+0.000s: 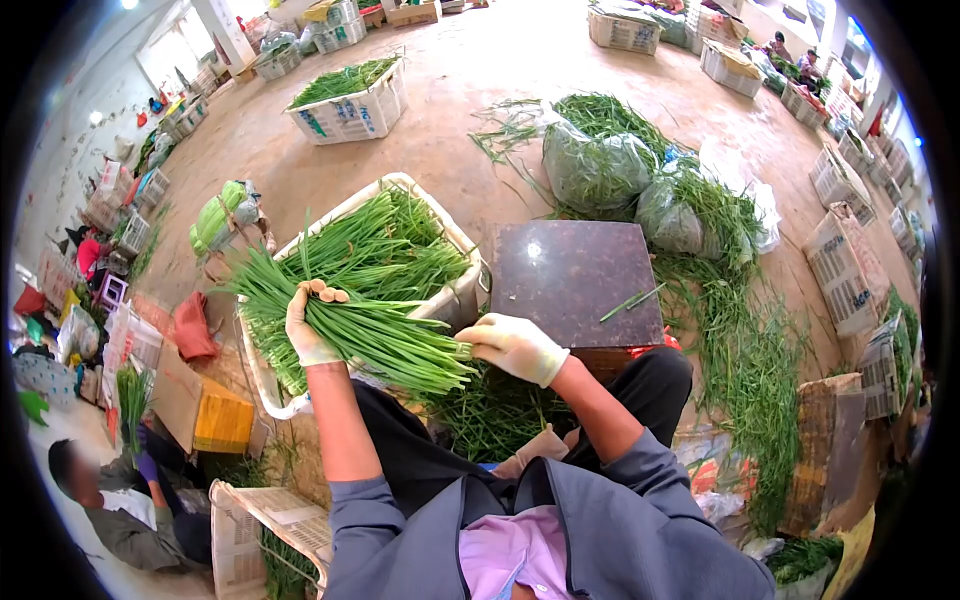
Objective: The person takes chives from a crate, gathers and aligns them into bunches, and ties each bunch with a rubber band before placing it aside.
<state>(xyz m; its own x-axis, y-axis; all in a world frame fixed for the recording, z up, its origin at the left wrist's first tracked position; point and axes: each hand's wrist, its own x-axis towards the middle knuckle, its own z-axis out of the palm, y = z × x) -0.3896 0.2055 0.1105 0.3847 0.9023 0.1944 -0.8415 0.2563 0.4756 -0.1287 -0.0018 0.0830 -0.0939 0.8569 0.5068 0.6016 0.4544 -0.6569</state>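
A thick bunch of garlic chives is wrapped in my left hand, whose glove leaves the fingertips bare. Its pale stalk ends point right and its green leaves fan out to the left. Gloved too, my right hand has its fingers pinched together at the edge of the stalk ends; what lies between them is hidden. Beneath and behind the bunch is a white crate filled with more garlic chives. Loose green trimmings lie between my legs.
A dark, square-topped stand with a few loose stalks is front right. Beyond it sit stuffed plastic bags, with scattered greens along the right. Another filled crate stands ahead. A co-worker sits at lower left holding greens.
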